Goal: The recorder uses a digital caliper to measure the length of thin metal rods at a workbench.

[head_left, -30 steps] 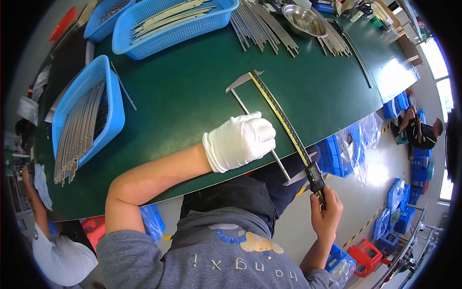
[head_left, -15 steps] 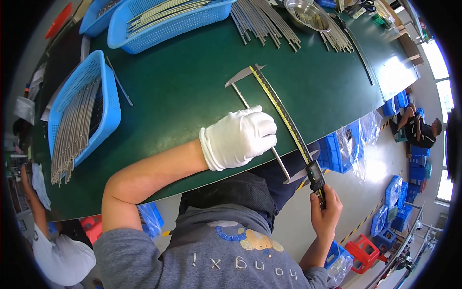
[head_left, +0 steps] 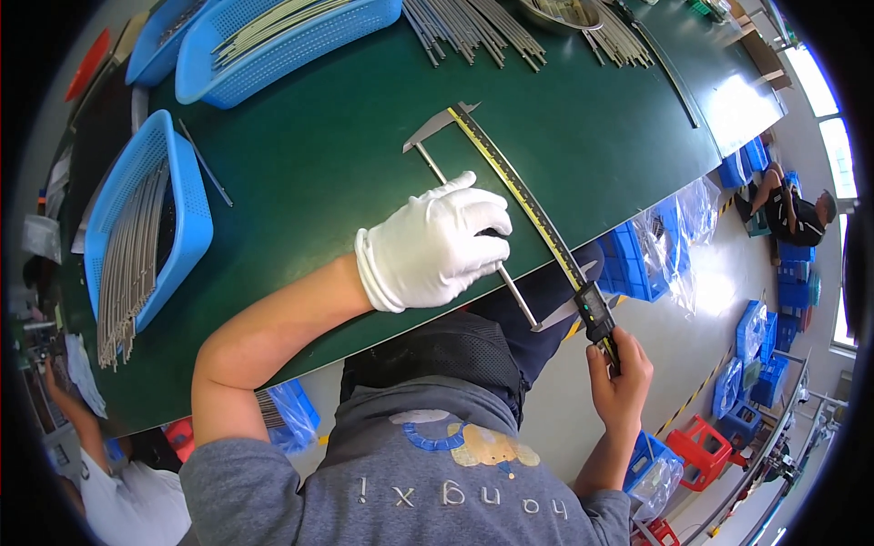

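My left hand (head_left: 435, 244), in a white glove, is closed around a thin metal rod (head_left: 521, 297) over the table's front edge. The rod lies between the jaws of a long digital caliper (head_left: 517, 189) with a yellow-edged black scale. Its far end is at the fixed jaw (head_left: 426, 130), and its near end is at the sliding jaw (head_left: 557, 316); whether both touch is too small to tell. Bare and closed, my right hand (head_left: 623, 375) grips the caliper at its black display end, beyond the table edge.
On the green table (head_left: 300, 200), a blue basket (head_left: 196, 218) of rods stands left, with a loose rod (head_left: 206, 164) beside it. Another blue basket (head_left: 291, 56) and loose rods (head_left: 473, 32) lie at the back. Blue crates (head_left: 628, 264) stand right; one person (head_left: 790, 205) sits far right, another (head_left: 127, 491) lower left.
The whole view has shifted slightly, so the table things sit higher and further left. My left fingers have spread a little on the rod. The caliper still spans the rod.
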Demonstrator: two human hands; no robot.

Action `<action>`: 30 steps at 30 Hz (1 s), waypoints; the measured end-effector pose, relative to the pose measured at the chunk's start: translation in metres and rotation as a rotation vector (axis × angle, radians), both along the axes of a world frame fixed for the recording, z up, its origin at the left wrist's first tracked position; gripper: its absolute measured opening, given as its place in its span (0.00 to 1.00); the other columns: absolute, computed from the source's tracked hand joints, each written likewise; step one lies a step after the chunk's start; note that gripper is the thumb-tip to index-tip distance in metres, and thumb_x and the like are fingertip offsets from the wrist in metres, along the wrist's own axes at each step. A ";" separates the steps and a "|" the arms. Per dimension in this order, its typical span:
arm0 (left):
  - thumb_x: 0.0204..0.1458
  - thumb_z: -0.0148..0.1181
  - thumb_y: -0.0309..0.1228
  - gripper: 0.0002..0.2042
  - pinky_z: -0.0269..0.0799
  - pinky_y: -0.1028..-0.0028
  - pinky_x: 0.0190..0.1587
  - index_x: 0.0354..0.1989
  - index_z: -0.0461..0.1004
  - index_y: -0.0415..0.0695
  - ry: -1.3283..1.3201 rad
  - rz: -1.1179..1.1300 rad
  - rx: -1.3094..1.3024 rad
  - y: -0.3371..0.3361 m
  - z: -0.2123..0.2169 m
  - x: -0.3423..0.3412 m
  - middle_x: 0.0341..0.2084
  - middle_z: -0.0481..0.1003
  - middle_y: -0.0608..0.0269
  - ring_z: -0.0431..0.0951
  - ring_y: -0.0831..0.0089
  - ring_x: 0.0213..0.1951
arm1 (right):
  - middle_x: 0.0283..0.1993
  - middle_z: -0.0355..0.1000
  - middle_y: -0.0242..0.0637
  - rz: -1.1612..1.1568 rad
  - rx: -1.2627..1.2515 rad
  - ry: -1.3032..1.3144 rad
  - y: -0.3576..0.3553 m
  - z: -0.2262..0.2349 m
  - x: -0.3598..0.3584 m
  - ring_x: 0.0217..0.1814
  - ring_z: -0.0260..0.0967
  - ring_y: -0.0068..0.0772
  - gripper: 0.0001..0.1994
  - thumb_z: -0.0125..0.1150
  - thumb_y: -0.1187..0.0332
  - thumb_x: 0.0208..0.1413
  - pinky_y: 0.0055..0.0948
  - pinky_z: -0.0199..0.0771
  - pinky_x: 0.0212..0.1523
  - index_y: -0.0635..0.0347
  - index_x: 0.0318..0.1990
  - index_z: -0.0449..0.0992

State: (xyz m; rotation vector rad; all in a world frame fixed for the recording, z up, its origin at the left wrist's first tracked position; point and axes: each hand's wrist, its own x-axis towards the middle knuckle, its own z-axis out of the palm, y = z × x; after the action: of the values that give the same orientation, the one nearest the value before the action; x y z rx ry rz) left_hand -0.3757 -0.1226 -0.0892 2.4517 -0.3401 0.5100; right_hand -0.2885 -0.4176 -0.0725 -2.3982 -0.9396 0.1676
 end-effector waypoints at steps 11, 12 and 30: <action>0.37 0.63 0.23 0.07 0.67 0.49 0.55 0.25 0.73 0.46 -0.007 0.012 -0.030 0.000 -0.005 0.003 0.33 0.72 0.65 0.73 0.64 0.47 | 0.26 0.67 0.39 -0.001 -0.021 0.002 -0.001 0.000 -0.001 0.21 0.65 0.29 0.15 0.65 0.72 0.46 0.25 0.63 0.20 0.68 0.42 0.71; 0.37 0.63 0.23 0.07 0.67 0.49 0.55 0.25 0.73 0.46 -0.006 0.013 -0.030 0.000 -0.004 0.003 0.33 0.72 0.65 0.73 0.64 0.47 | 0.26 0.67 0.39 0.000 -0.022 0.004 -0.001 0.000 -0.002 0.21 0.65 0.29 0.15 0.65 0.72 0.46 0.25 0.63 0.21 0.68 0.42 0.71; 0.38 0.67 0.25 0.08 0.69 0.53 0.53 0.27 0.74 0.45 -0.006 0.047 0.053 0.003 0.002 0.001 0.34 0.74 0.63 0.76 0.61 0.45 | 0.27 0.69 0.39 -0.018 0.030 0.015 0.000 -0.003 -0.005 0.22 0.68 0.31 0.16 0.65 0.73 0.44 0.26 0.67 0.24 0.65 0.42 0.72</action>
State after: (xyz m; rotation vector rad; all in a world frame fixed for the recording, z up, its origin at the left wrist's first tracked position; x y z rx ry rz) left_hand -0.3743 -0.1198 -0.0874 2.5147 -0.3031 0.5350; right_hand -0.2931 -0.4173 -0.0752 -2.3741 -0.9066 0.1635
